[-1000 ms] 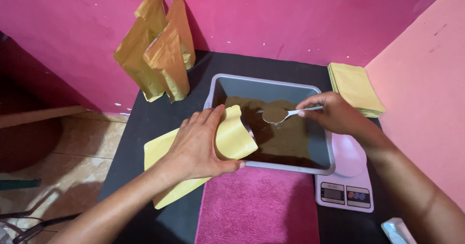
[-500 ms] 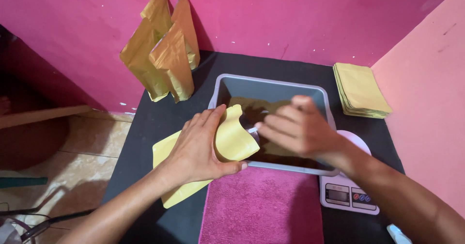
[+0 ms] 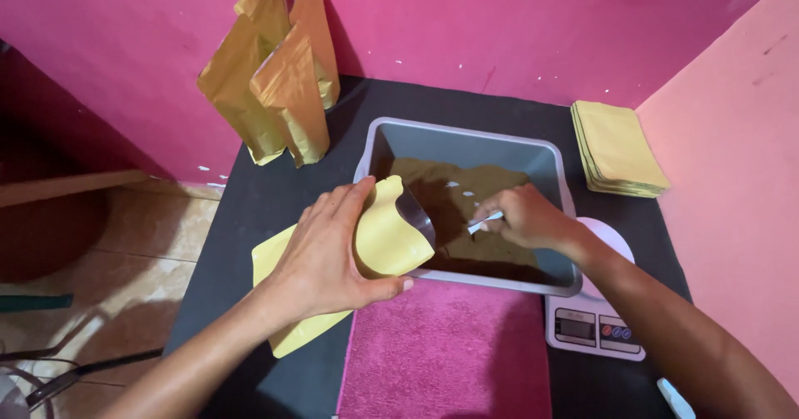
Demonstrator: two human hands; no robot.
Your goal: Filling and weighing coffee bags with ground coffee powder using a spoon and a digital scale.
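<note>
My left hand [image 3: 326, 257] grips a yellow pouch [image 3: 384, 240] and holds its mouth open at the near left rim of a grey tub [image 3: 466, 136]. The tub holds brown powder [image 3: 454, 190]. My right hand [image 3: 528, 218] holds a metal spoon [image 3: 485, 222] by its handle over the powder. The spoon's bowl points toward the pouch's mouth, and I cannot see what is in it.
Several filled golden pouches [image 3: 270, 78] stand at the back left against the pink wall. A stack of flat yellow pouches [image 3: 617, 147] lies at the back right. A white kitchen scale [image 3: 593, 323] sits right of a pink towel [image 3: 449, 352] on the black table.
My right hand has carried the spoon from the tub's middle leftward toward the pouch's open mouth and now rests low over the powder. My left hand keeps the pouch in place.
</note>
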